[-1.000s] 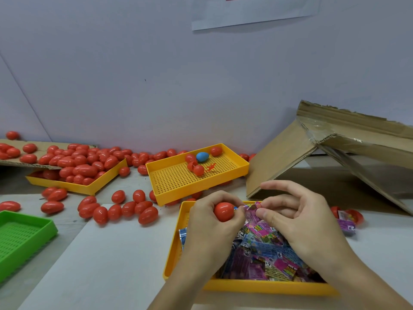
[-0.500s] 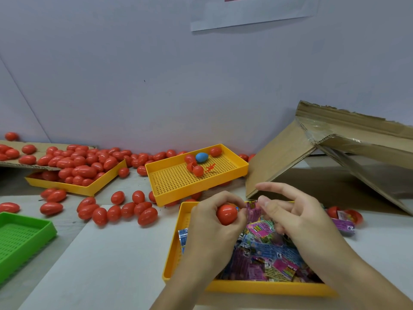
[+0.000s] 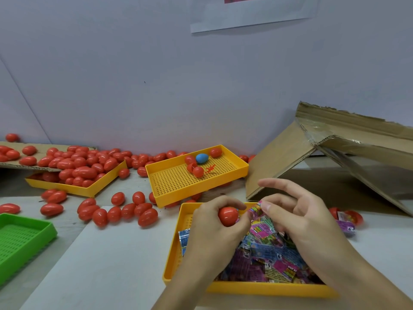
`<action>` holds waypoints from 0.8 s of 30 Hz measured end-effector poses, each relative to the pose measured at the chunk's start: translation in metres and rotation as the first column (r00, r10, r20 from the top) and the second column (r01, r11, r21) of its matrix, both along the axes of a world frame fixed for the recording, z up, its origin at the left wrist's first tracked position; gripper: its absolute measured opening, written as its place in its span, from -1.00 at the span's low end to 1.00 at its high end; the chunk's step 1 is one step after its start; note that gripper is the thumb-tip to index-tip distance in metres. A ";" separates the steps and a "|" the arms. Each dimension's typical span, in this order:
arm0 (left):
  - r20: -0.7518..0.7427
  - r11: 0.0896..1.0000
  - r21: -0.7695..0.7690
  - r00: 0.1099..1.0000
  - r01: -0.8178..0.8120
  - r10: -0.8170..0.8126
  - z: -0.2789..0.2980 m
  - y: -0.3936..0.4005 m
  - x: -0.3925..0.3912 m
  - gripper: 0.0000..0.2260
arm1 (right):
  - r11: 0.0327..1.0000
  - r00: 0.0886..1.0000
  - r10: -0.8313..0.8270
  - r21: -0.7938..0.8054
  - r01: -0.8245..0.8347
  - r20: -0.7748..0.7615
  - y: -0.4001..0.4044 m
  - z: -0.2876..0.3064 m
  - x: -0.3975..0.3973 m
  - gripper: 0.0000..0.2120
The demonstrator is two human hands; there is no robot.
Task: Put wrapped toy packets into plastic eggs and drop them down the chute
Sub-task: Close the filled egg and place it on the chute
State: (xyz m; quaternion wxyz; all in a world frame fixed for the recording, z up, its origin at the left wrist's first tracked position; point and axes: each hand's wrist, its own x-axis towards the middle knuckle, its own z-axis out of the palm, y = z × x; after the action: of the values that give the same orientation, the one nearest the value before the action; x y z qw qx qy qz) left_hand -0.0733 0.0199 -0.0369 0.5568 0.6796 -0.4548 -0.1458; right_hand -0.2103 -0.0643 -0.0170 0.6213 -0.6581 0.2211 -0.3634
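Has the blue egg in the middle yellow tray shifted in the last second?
No. The blue egg sits at the same spot near the far rim of its yellow tray, beside the same red eggs.

A "6" in a small white square is printed on several wrapped toy packets [image 3: 271, 253] in the near yellow tray [image 3: 176, 240]. Other print on the wrappers is too blurred to be read. The wall sheet [image 3: 250, 16] shows no readable text.

Green tray [image 3: 24, 238] cut off at left edge.
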 end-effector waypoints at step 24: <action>-0.089 0.996 -0.095 0.996 -0.001 -0.008 0.003 0.001 0.001 -0.94 | 0.995 0.973 -0.097 -0.024 0.094 -0.211 0.000 -0.002 0.005 -0.66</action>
State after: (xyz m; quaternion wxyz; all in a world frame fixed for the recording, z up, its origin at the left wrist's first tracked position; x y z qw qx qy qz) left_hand -0.0720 0.0213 -0.0337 0.6078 0.6446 -0.4370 -0.1553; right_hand -0.2052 -0.0642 -0.0192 0.5714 -0.6860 0.3147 -0.3224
